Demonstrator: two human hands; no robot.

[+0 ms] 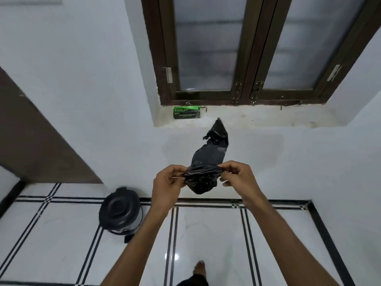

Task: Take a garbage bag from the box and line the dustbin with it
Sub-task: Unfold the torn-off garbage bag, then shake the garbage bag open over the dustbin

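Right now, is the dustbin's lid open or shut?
Shut. The dustbin stands on the floor with its dark lid lying flat over the top; no liner shows at its rim.

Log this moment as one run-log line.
left hand + right hand: pinch black garbage bag | bag box: windowsill | pedal dustbin: lid closed, unlined

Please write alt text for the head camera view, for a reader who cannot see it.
Both hands, left hand and right hand, pinch a crumpled black garbage bag held up before a white wall. A closed black dustbin stands on the tiled floor at left; the green box sits on the window ledge.
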